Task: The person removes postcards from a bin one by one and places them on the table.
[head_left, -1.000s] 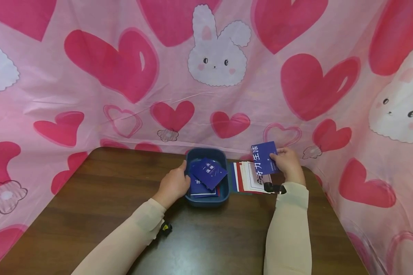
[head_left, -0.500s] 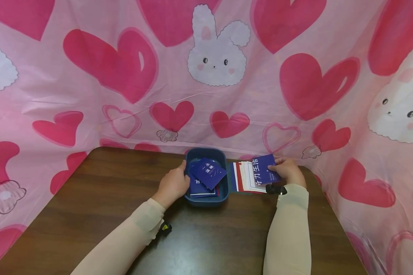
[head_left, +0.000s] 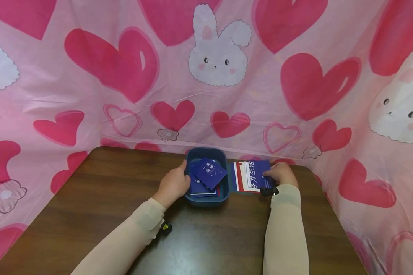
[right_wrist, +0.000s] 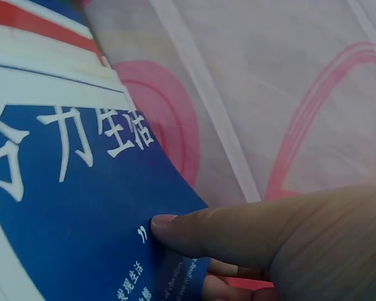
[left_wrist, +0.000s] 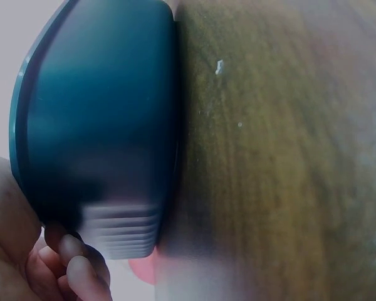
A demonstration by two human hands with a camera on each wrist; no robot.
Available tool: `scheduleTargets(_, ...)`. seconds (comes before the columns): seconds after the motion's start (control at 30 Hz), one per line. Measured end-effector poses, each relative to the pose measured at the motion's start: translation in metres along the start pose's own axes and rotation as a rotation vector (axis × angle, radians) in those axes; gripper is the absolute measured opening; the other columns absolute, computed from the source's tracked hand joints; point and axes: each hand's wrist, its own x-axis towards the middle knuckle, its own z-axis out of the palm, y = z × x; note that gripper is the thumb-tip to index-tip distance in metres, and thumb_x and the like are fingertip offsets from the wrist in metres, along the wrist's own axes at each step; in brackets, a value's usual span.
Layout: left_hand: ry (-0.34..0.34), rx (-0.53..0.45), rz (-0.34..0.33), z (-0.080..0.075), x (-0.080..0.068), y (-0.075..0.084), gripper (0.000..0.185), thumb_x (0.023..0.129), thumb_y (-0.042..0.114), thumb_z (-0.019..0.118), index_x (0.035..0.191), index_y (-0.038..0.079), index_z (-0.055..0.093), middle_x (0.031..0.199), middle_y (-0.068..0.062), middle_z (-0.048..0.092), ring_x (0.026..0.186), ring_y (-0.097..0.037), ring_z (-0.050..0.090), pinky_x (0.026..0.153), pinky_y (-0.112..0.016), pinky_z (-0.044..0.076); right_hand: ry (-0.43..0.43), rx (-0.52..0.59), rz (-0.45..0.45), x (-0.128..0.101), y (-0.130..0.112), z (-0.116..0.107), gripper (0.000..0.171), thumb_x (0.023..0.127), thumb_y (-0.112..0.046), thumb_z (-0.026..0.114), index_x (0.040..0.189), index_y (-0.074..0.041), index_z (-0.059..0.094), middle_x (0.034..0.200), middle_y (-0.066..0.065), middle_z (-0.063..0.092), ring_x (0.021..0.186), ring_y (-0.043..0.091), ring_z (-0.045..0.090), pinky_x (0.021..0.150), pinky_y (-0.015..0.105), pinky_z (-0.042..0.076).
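Note:
A dark blue plastic bin [head_left: 207,203] stands near the table's far edge. My left hand [head_left: 173,184] grips its left side, the thumb along the rim; the left wrist view shows curled fingers [left_wrist: 81,276] below the rim. Several blue cards [head_left: 210,173] with white characters lie inside, one turned at an angle. Right of the bin, overlapping white, red and blue cards [head_left: 240,177] form a fanned row. My right hand [head_left: 284,175] pinches the right edge of a blue card [right_wrist: 81,207] with large white characters, thumb on top. That card covers the row's right end.
The brown wooden table [head_left: 213,244] extends in front of the bin and to both sides. A pink cloth [head_left: 130,122] printed with hearts and rabbits hangs behind the table and along its sides.
My right hand has lowered the blue card and shifted it left, so that it now lies over the right end of the card row. My left hand stays on the bin.

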Motion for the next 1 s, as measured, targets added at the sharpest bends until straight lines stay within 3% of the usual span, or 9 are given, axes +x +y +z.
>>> scheduleTargets(0.27,-0.021,-0.025,-0.009,-0.003,0.000,0.000,0.070,0.111,0.024,0.060,0.176,0.006,0.039,0.137,-0.026,0.077,0.071,-0.029,0.063,0.059,-0.038,0.049,-0.005,-0.026,0.014,-0.003,-0.007,0.000,0.061,0.101,-0.020,0.083,0.145,0.012,0.058,0.148,0.038,0.061,0.129,0.053,0.064,0.118,0.067,0.055)
scheduleTargets(0.47,-0.013,-0.007,-0.002,-0.003,0.001,0.000,0.070,0.111,0.024,0.061,0.175,0.006,0.042,0.150,-0.026,0.073,0.076,-0.031,0.066,0.062,-0.041,0.051,0.054,-0.087,-0.129,-0.004,-0.016,-0.003,0.046,0.103,-0.028,0.078,0.128,0.009,0.070,0.140,0.035,0.069,0.127,0.049,0.065,0.117,0.064,0.053)
scheduleTargets(0.7,-0.010,-0.001,0.002,-0.005,0.000,0.000,0.070,0.110,0.025,0.060,0.175,0.007,0.042,0.147,-0.026,0.074,0.075,-0.030,0.064,0.062,-0.040,0.050,0.018,-0.097,-0.248,-0.026,-0.068,-0.002,0.051,0.108,-0.041,0.071,0.135,0.002,0.071,0.126,0.028,0.078,0.111,0.039,0.075,0.104,0.057,0.059)
scheduleTargets(0.8,-0.021,-0.009,-0.007,-0.005,0.000,0.000,0.071,0.111,0.026,0.060,0.176,0.007,0.041,0.140,-0.025,0.077,0.073,-0.030,0.064,0.061,-0.039,0.050,0.004,-0.111,-0.341,-0.035,-0.091,0.008,0.048,0.107,-0.040,0.071,0.133,0.000,0.074,0.121,0.025,0.080,0.105,0.037,0.078,0.101,0.054,0.062)
scheduleTargets(1.0,-0.032,-0.026,-0.022,-0.005,0.001,0.002,0.071,0.111,0.026,0.060,0.177,0.009,0.040,0.125,-0.023,0.080,0.069,-0.028,0.063,0.058,-0.037,0.048,-0.075,-0.106,-0.459,-0.050,-0.131,0.036,0.044,0.107,-0.037,0.074,0.133,-0.002,0.074,0.121,0.023,0.081,0.107,0.039,0.080,0.100,0.053,0.065)
